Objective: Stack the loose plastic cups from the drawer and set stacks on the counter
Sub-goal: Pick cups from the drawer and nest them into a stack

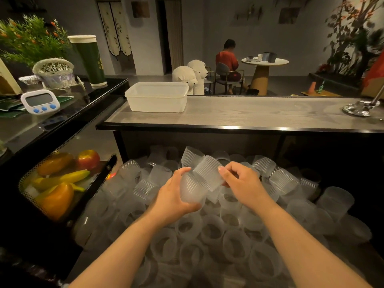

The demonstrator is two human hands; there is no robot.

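My left hand (172, 196) gripping a ribbed cup (192, 189) at frame centre, my right hand (241, 179) pinching a second cup (208, 172) tilted against it, both above the drawer (342, 242) heaped with loose cups, surface (249, 113) across the upper frame carrying a white tub (156, 96)

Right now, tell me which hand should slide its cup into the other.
Right. The right hand pinches a ribbed cup lying tilted, already against the cup that the left hand cradles; the left is probably better holding steady.
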